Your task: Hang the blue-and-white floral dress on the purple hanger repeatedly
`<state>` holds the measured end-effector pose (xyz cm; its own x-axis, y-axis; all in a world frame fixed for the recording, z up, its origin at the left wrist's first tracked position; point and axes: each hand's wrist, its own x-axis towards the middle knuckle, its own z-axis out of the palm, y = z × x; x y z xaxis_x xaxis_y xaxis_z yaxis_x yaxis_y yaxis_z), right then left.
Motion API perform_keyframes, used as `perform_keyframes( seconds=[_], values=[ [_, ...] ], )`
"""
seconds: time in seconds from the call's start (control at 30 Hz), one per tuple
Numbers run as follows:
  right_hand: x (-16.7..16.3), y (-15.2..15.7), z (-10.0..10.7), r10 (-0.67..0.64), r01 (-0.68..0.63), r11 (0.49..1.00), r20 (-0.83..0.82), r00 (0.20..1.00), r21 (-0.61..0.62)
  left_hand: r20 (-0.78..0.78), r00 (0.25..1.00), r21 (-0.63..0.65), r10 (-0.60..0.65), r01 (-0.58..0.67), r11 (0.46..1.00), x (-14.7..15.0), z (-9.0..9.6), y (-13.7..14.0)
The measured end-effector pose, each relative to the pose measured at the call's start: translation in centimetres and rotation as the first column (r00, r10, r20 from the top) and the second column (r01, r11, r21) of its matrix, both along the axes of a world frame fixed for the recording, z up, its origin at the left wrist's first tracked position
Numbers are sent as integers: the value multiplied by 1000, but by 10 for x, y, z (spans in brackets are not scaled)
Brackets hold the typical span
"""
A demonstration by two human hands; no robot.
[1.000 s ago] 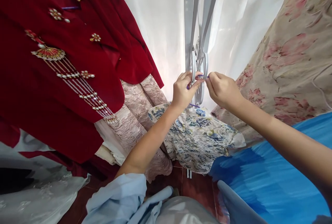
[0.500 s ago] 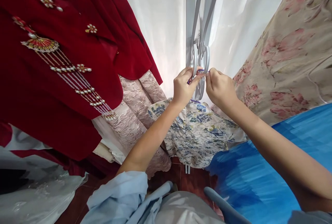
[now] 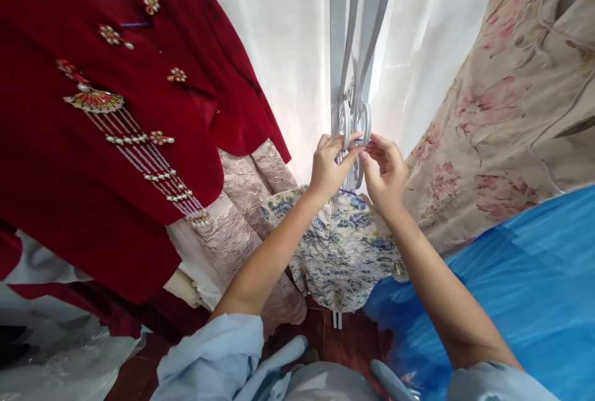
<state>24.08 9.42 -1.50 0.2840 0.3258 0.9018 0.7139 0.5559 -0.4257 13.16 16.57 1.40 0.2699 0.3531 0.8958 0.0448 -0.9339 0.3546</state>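
Note:
Two grey-white curved handles (image 3: 367, 123) stand side by side on a metal frame in front of me. A thin purple cord (image 3: 359, 139) runs across them. My left hand (image 3: 329, 162) is closed on the cord at the left handle, its thumb and forefinger reaching between the handles. On the other side, my right hand (image 3: 385, 171) has its fingertips gathered on the cord beside the right handle; the exact grip is partly hidden. Just below both hands hangs a small white garment (image 3: 344, 252) with blue flowers, with another purple strip (image 3: 347, 191) at its top.
A dark red jacket (image 3: 153, 202) with beaded ornaments hangs on the left, over a pale pink textured skirt (image 3: 242, 215). To the right are a beige floral dress (image 3: 446, 202) and blue fabric (image 3: 520, 277). White curtains (image 3: 274, 48) flank the metal frame (image 3: 341, 29). Reddish tiles (image 3: 320, 333) cover the floor.
My right hand has turned and come closer to the left hand, its fingers now at the right handle instead of drawn away from it. The view has shifted slightly.

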Motion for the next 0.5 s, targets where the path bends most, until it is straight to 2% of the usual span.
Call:
perform_keyframes(
  seconds=[0.1, 0.2, 0.37, 0.5],
  values=[
    [3, -4, 3, 1, -1, 1000, -3, 1000, -4, -11, 1000, 7, -13, 13, 1000, 1, -1, 3],
    [4, -4, 8, -43, 43, 999, -36, 998, 9, 1, 1000, 32, 25, -25, 999, 4, -4, 5],
    [-2, 8, 10, -93, 100, 994, -123, 988, 49, -3, 994, 64, 111, -110, 992, 6, -8, 6],
    [-8, 16, 10, -103, 118, 991, -196, 975, 66, 24, 992, 62, 127, -128, 990, 9, -10, 5]
  ],
)
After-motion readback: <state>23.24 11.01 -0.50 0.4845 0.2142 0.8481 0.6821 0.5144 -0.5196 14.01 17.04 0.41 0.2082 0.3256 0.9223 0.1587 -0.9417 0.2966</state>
